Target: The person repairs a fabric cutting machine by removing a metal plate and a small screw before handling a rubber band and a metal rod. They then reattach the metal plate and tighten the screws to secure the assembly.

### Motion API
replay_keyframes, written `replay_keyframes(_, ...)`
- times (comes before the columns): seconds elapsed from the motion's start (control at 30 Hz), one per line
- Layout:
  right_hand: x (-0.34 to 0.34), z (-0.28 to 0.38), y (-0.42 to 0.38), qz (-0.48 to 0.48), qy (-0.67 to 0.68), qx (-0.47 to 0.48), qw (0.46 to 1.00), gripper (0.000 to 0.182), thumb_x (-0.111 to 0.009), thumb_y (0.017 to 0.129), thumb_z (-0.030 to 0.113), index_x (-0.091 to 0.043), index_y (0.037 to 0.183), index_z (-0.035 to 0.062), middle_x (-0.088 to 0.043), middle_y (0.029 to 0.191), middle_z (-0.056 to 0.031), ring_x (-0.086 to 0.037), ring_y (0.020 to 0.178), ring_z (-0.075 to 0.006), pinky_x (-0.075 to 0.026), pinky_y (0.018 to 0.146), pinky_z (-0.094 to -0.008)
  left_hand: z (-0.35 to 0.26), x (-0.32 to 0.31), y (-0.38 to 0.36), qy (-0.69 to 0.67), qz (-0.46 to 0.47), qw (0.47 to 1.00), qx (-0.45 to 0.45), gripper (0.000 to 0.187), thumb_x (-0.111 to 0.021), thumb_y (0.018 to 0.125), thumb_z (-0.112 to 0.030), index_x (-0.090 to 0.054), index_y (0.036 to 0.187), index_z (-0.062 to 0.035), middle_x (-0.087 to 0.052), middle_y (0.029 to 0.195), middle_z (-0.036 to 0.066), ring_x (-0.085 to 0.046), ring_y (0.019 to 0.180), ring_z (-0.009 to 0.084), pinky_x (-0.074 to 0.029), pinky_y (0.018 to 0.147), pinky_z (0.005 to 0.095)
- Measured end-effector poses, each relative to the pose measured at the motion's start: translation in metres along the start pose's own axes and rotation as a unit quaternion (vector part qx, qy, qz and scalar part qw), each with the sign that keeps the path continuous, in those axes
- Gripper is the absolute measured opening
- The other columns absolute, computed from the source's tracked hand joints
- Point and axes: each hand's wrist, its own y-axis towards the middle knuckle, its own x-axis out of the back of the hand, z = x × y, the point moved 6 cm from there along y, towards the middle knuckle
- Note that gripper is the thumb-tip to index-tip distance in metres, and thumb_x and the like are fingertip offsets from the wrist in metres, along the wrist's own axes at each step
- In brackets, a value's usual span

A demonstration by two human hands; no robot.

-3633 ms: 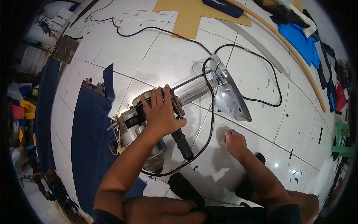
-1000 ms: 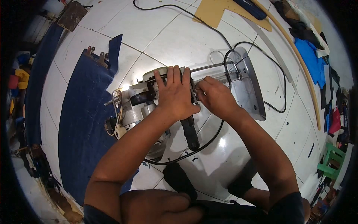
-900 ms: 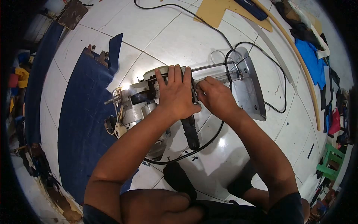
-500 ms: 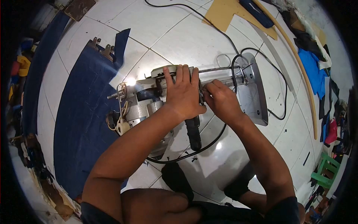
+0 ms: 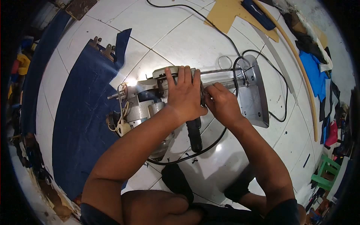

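A straight-knife cloth cutting machine [image 5: 134, 110] lies on its side on the tiled floor. My left hand [image 5: 185, 97] rests flat across the middle of its body, fingers stretched out and pointing away from me. Just right of it, my right hand [image 5: 224, 103] is closed in a pinch against the machine, at the near end of the metal upright [image 5: 225, 82]. Whatever sits between those fingertips is hidden. Below my left hand a black handle [image 5: 195, 138] sticks out towards me. The metal base plate [image 5: 258, 93] stands on edge at the machine's right end.
A black power cord [image 5: 286, 86] loops around the machine. Dark blue fabric [image 5: 84, 116] with metal clips [image 5: 108, 51] lies left. Brown card [image 5: 221, 17], a metal ruler [image 5: 279, 58] and a curved wooden strip [image 5: 305, 71] lie at upper right. A green stool [image 5: 326, 172] stands far right.
Both hands keep their places on the machine. The right hand's fingers have shifted very slightly, and the whole view has moved a little.
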Motion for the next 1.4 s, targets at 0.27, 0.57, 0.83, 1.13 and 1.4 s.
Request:
replay_keyframes(0.27, 0.006, 0.009, 0.003, 0.019, -0.018, -0.001, 1.000, 0.012, -0.072, 0.082, 0.006, -0.065, 0.091, 0.0034, -0.063, 0.088, -0.0126, -0.066, 0.081, -0.0346, -0.055, 0.070, -0.0452, 0.002, -0.001, 0.000, -0.003, -0.002, 1.000, -0.001, 0.119, -0.085, 0.059, -0.045, -0.030, 0.153, 0.0033, -0.032, 0.154, 0.031, -0.020, 0.152, 0.0451, 0.001, 0.118, 0.0724)
replay_keyframes(0.57, 0.003, -0.004, 0.002, -0.016, 0.049, -0.068, 0.996, 0.010, -0.071, 0.085, 0.007, -0.064, 0.090, 0.0026, -0.066, 0.089, -0.0145, -0.066, 0.086, -0.0366, -0.053, 0.075, -0.0471, 0.000, 0.000, -0.001, -0.017, -0.011, 1.000, -0.004, 0.117, -0.084, 0.058, -0.043, -0.032, 0.152, 0.0035, -0.032, 0.153, 0.031, -0.022, 0.151, 0.0449, 0.001, 0.118, 0.0723)
replay_keyframes(0.83, 0.002, 0.004, 0.003, 0.005, 0.013, -0.038, 0.999, 0.008, -0.071, 0.083, 0.005, -0.065, 0.089, 0.0023, -0.064, 0.086, -0.0138, -0.066, 0.080, -0.0364, -0.054, 0.070, -0.0463, 0.001, 0.001, 0.000, -0.017, -0.011, 1.000, -0.005, 0.117, -0.085, 0.058, -0.043, -0.032, 0.151, 0.0036, -0.032, 0.153, 0.032, -0.022, 0.150, 0.0454, 0.001, 0.118, 0.0729)
replay_keyframes(1.13, 0.004, -0.002, 0.007, 0.024, 0.014, 0.001, 1.000, 0.008, -0.071, 0.084, 0.006, -0.066, 0.089, 0.0028, -0.063, 0.087, -0.0129, -0.067, 0.079, -0.0360, -0.055, 0.068, -0.0463, 0.000, 0.001, -0.001, -0.009, -0.019, 1.000, -0.007, 0.114, -0.083, 0.060, -0.043, -0.033, 0.151, 0.0041, -0.034, 0.152, 0.031, -0.023, 0.150, 0.0446, 0.001, 0.118, 0.0732)
replay_keyframes(1.4, 0.007, 0.000, 0.012, 0.048, 0.023, 0.055, 0.997, 0.009, -0.071, 0.082, 0.004, -0.066, 0.089, 0.0026, -0.063, 0.086, -0.0117, -0.067, 0.077, -0.0353, -0.055, 0.069, -0.0453, 0.000, 0.001, -0.001, -0.009, -0.026, 1.000, -0.011, 0.112, -0.083, 0.061, -0.042, -0.034, 0.150, 0.0054, -0.036, 0.151, 0.031, -0.024, 0.150, 0.0441, 0.001, 0.118, 0.0733)
